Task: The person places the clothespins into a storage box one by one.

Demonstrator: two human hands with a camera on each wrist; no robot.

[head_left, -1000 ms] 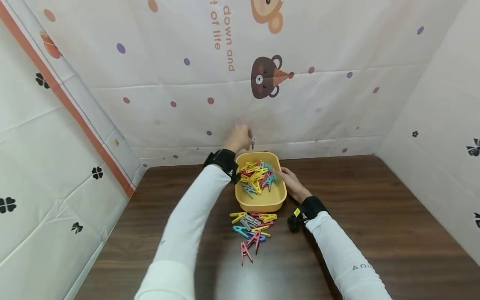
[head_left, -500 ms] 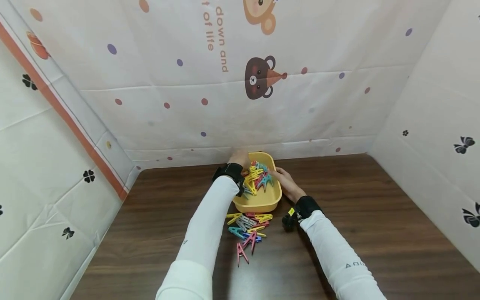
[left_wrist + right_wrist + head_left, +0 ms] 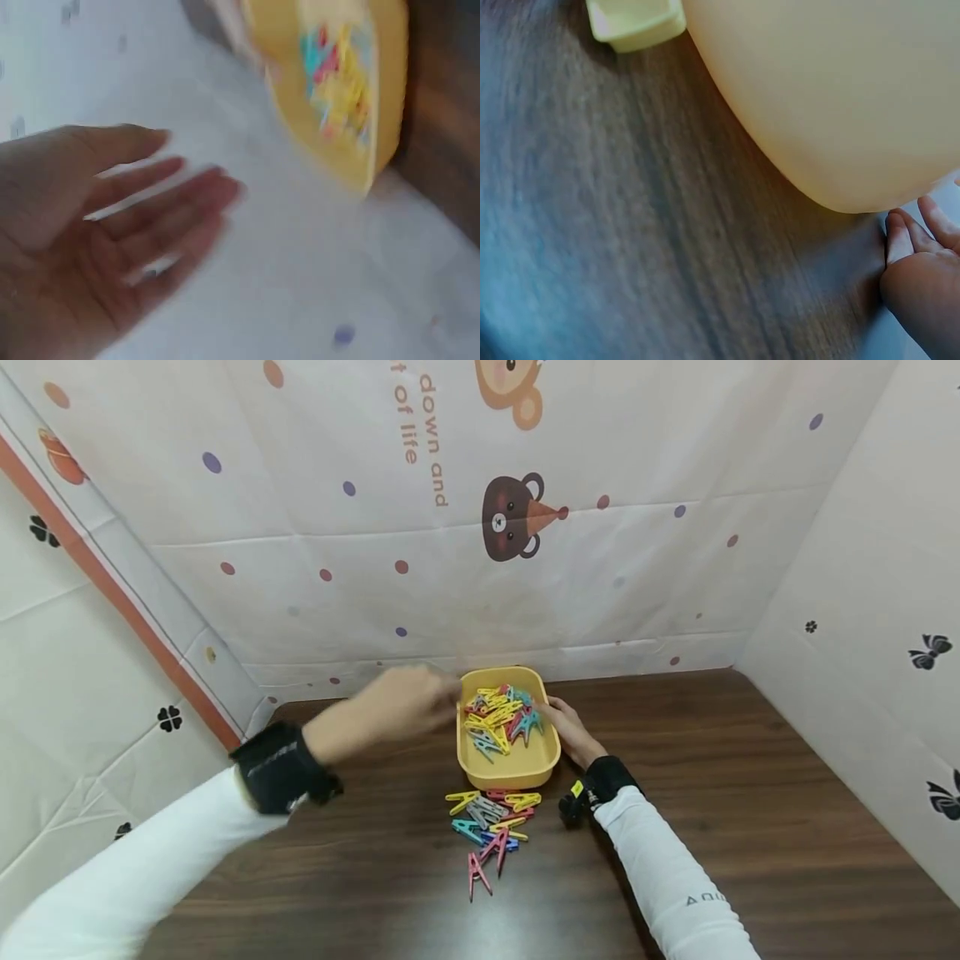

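Note:
A yellow plastic basket (image 3: 517,770) stands near the back of the table, with several yellow, red, teal and grey clothespins (image 3: 498,713) heaped inside. My left hand (image 3: 393,714), blurred by motion, is just left of the basket. In the left wrist view its palm and spread fingers (image 3: 172,202) hold nothing. My right hand (image 3: 570,731) holds the basket's right side, fingertips at the rim and fingers against the outer wall in the right wrist view. In front of the basket lies a loose pile of clothespins (image 3: 487,810), with pink ones (image 3: 477,875) nearest me.
The dark wooden table (image 3: 675,760) reaches back to a white printed cloth wall (image 3: 337,610). More white cloth hangs at the left (image 3: 90,693) and the right (image 3: 862,693). Part of a yellow clothespin (image 3: 637,22) shows beside the basket in the right wrist view.
My left hand held a small clothespin above the basket's back, dipped to the basket's back left, then swung out to the left and is empty. My right hand stays at the basket's side.

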